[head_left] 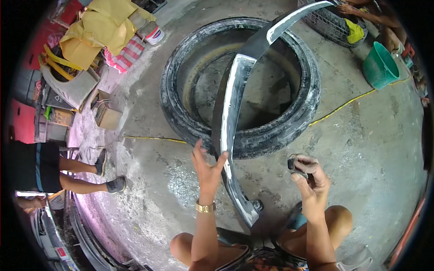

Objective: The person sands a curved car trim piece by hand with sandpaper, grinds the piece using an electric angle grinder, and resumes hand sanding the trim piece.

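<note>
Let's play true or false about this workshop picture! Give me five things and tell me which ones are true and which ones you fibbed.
1. The tire lies on its side on the floor. True.
2. The bucket is red. False: it is green.
3. The long, curved panel stretches across the tire. True.
4. The small dark block is in the left hand. False: the right hand holds it.
5. The person standing at the left edge is barefoot. False: that person wears dark shoes.
</note>
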`<act>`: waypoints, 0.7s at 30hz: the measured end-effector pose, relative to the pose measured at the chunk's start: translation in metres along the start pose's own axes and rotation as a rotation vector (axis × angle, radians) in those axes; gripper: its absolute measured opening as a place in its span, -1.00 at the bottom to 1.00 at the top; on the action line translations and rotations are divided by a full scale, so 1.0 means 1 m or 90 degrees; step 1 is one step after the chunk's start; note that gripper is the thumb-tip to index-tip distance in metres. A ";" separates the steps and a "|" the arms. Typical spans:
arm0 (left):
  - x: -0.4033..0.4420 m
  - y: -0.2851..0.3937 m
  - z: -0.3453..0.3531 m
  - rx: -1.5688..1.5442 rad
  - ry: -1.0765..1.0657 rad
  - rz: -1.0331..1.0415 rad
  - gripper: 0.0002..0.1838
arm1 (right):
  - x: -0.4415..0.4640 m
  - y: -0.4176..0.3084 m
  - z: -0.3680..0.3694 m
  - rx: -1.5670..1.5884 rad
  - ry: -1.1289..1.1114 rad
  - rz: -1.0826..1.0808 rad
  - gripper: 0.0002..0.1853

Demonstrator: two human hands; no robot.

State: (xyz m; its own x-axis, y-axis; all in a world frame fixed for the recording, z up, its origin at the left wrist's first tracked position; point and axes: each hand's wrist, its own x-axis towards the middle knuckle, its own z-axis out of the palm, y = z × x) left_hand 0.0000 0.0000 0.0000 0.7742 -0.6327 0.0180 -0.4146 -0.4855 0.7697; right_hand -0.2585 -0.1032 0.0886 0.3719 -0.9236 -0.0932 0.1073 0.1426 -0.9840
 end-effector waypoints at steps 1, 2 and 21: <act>0.010 0.005 -0.008 0.007 0.002 0.010 0.04 | -0.004 -0.004 0.005 0.003 0.000 0.001 -0.84; 0.021 0.008 -0.014 0.014 0.006 0.021 0.06 | -0.007 -0.007 0.009 0.007 -0.002 0.000 -0.82; 0.109 0.069 0.001 0.230 -0.483 0.055 -0.68 | 0.017 0.001 -0.031 -0.018 -0.029 -0.065 -0.79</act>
State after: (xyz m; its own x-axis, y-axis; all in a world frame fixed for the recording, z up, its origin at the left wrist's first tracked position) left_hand 0.0560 -0.1028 0.0544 0.2549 -0.8472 -0.4662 -0.6844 -0.4986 0.5319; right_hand -0.2804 -0.1297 0.0816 0.4025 -0.9153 0.0139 0.1211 0.0382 -0.9919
